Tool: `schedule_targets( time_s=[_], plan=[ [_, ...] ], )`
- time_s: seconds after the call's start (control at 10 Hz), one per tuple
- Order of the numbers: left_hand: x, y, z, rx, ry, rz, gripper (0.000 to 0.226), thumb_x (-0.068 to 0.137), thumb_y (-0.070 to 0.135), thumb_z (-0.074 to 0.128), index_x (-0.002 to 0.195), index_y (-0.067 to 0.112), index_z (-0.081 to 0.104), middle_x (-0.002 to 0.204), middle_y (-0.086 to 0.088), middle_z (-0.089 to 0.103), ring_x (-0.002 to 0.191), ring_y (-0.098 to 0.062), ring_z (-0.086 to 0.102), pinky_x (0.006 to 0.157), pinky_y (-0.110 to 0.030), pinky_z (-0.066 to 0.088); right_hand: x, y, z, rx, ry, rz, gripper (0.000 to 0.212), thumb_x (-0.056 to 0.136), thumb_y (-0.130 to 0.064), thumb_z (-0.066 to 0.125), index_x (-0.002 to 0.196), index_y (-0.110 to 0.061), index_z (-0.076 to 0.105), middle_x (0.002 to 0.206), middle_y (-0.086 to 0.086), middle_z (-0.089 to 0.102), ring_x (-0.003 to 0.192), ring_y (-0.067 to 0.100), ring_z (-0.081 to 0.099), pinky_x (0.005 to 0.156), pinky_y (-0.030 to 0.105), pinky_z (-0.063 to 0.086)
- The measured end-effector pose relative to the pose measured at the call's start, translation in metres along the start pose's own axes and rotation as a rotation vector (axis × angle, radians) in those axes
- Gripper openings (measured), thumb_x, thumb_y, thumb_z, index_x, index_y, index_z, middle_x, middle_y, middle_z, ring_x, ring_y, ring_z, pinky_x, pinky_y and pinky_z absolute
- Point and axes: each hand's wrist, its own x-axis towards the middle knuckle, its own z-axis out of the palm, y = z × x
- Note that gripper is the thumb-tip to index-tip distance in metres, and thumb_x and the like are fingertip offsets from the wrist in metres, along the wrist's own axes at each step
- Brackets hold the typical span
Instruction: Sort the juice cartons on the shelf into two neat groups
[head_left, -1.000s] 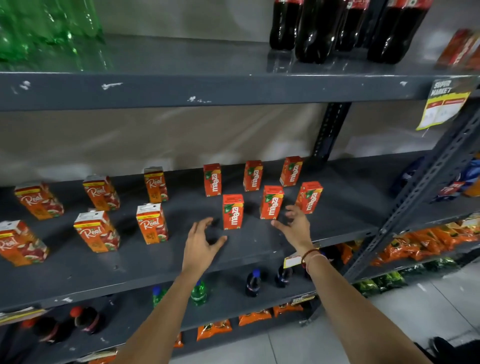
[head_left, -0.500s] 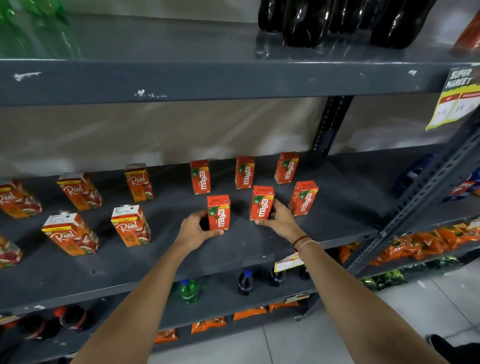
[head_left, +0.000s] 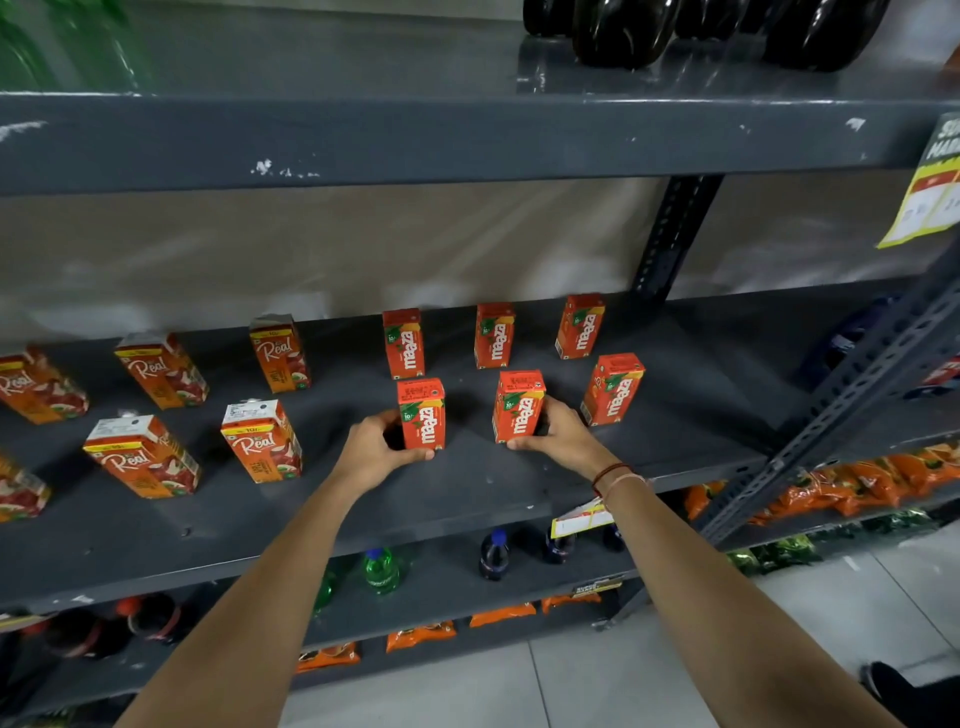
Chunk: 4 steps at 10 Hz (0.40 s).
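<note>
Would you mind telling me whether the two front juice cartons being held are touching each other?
Apart. The head view shows bare shelf between the left carton and the right carton.

The small cartons were red-orange with white lettering and green leaves. The larger cartons were orange with white tops and yellow bands. The shelf was dark grey.

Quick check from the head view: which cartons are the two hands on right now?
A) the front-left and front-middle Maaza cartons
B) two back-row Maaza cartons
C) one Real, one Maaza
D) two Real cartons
A: the left hand grips the front-left Maaza carton and the right hand grips the front-middle Maaza carton.
</note>
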Motion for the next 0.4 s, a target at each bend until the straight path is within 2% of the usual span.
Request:
schedule_targets(
  time_s=[0.2, 0.3, 0.4],
  plan=[
    [-0.002, 0.001, 0.001, 0.020, 0.010, 0.008, 0.057, 0.065, 0.024, 0.082, 0.114, 0.011, 0.058, 0.114, -0.008, 0.066, 0.096, -0.013, 0.058, 0.086, -0.026, 0.041, -0.003, 0.001, 0.001, -0.013, 0.038, -0.038, 0.062, 0.072, -0.012, 0.078, 0.125, -0.008, 0.046, 0.129, 0.013, 0.058, 0.119, 0.025, 0.054, 0.102, 0.036, 0.040],
    [-0.009, 0.000, 0.004, 0.024, 0.072, 0.041, 0.062, 0.064, 0.025, 0.083, 0.118, 0.010, 0.056, 0.115, -0.009, 0.065, 0.105, -0.020, 0.059, 0.089, -0.030, 0.041, -0.010, 0.008, 0.009, 0.013, 0.149, -0.060, 0.064, 0.067, -0.012, 0.082, 0.122, -0.007, 0.050, 0.124, 0.013, 0.061, 0.114, 0.022, 0.057, 0.104, 0.039, 0.043],
    [-0.017, -0.001, 0.010, -0.027, 0.180, 0.076, 0.060, 0.065, 0.021, 0.082, 0.118, 0.009, 0.056, 0.111, -0.007, 0.066, 0.096, -0.014, 0.057, 0.085, -0.025, 0.041, -0.013, 0.021, 0.026, 0.010, 0.412, -0.096, 0.051, 0.066, -0.014, 0.082, 0.111, -0.006, 0.059, 0.114, 0.014, 0.066, 0.107, 0.023, 0.059, 0.097, 0.036, 0.046]
  ],
)
